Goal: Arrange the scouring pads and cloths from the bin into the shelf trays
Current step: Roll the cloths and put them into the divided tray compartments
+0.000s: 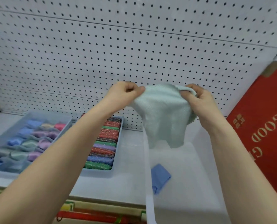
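Both hands up w/ a pale mint cloth (162, 113) stretched btwn them: left hand (126, 92) fingers curled, pinching one top corner; right hand (199, 101) fingers gripping the other. Below the fingers: clear bin (199, 183) w/ blue cloth (160, 177). Left of them: pad tray (118, 143), cloth tray (66, 125).

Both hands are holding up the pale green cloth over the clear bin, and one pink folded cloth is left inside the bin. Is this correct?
Not quite. The head view shows the folded cloth in the clear bin is blue, not pink. The left hand and right hand do hold the pale green cloth up.
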Motion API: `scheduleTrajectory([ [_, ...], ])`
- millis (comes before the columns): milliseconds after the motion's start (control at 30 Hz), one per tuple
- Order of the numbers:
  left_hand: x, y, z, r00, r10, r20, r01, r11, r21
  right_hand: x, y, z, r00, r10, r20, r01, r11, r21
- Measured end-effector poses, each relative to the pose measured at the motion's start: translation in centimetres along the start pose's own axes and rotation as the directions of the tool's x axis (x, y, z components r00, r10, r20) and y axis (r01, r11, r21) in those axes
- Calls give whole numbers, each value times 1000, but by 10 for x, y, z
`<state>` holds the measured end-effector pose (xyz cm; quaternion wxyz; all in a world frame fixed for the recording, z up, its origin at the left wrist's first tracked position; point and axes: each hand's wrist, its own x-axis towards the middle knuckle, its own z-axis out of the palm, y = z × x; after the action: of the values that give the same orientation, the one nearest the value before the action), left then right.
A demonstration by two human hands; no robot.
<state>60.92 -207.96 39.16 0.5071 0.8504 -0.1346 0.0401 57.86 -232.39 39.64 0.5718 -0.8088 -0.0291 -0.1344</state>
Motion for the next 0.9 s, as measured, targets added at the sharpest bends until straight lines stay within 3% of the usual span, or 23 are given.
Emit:
scheduleTrajectory([
  [200,2,-15,-9,999,31,-32,-36,989,-143,3,2,0,986,146,-82,-135,983,128],
  [400,7,-21,-8,995,58,-78,-58,998,-3,3,2,-3,981,191,-44,-180,965,189],
  [567,10,-26,-5,994,13,-113,-23,996,-91,1,0,-3,975,222,-21,-211,949,235],
  [667,7,-26,-8,1000,0,-21,-2,994,-113,2,7,-5,967,251,-54,-236,952,195],
  [800,2,-24,-12,977,-33,211,57,993,-106,5,19,-5,970,232,-72,-232,973,-4],
  [900,3,-30,-11,961,-109,253,132,989,-73,4,21,1,964,259,-67,-256,966,46],
])
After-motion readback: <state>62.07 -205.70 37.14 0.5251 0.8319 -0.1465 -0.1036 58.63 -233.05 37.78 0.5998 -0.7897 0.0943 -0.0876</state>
